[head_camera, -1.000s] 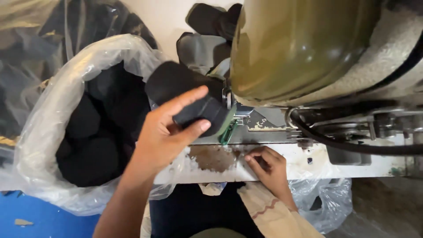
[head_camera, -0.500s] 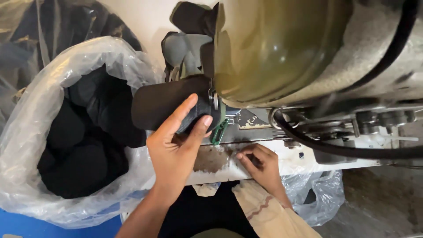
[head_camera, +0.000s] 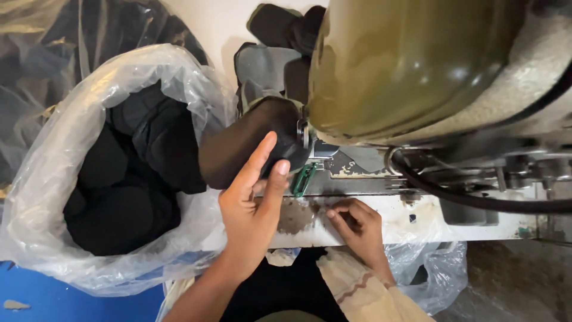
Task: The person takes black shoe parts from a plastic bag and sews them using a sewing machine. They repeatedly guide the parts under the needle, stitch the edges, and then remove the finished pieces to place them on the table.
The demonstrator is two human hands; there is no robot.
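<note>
While your left hand (head_camera: 253, 206) presses 1 dark curved fabric piece (head_camera: 250, 146) against the olive-green machine head (head_camera: 405, 65), your right hand (head_camera: 357, 223) rests clenched beside it on the worn white desk (head_camera: 429, 217); the clear plastic bag (head_camera: 42, 179) further left holds many pieces more.

Clear plastic bag (head_camera: 53, 179): sitting left of the machine, gaping open, holding black pieces.
Labels, signs, screens: none showing.
</note>
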